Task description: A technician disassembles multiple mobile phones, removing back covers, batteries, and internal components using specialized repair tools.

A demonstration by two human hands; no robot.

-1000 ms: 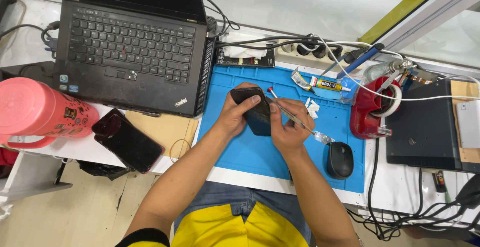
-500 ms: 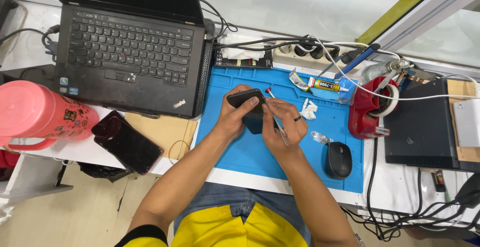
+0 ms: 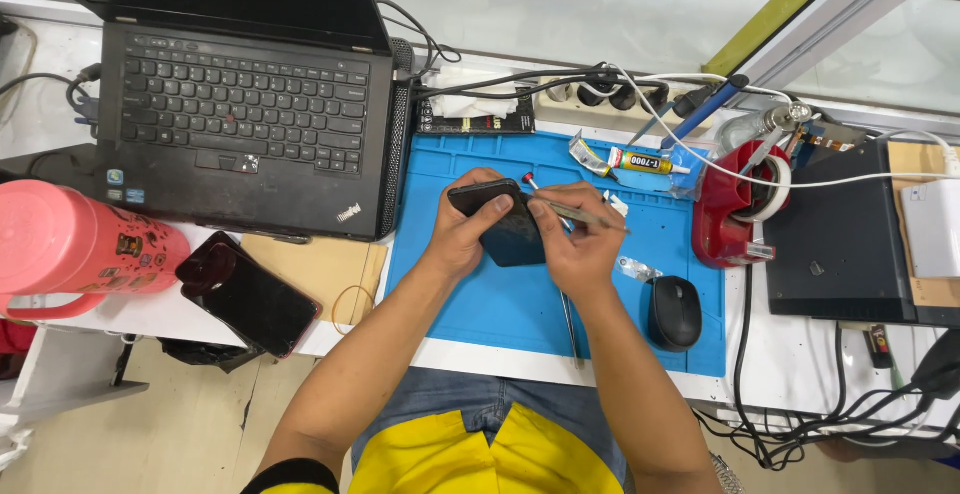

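Note:
My left hand [image 3: 462, 237] grips a black phone [image 3: 503, 226] and holds it tilted over the blue work mat [image 3: 470, 304]. My right hand [image 3: 583, 249] is next to it on the right, pinching a thin metal tool [image 3: 592, 217] whose tip meets the phone's right edge. A slim rod with a red end [image 3: 527, 178] runs from behind the phone, under my right hand, toward the mat's near edge.
An open black laptop [image 3: 240, 124] stands to the left, with a pink bottle [image 3: 70, 239] and a dark red phone [image 3: 250, 299] near it. On the mat's right side are a black mouse [image 3: 675, 312], a glue tube [image 3: 640, 162] and a red tape dispenser [image 3: 725, 216]. Cables and a black box [image 3: 840, 239] fill the far right.
My right hand has drawn in from the mat's right toward the phone and now holds the thin tool against its edge. My left hand turned the phone slightly.

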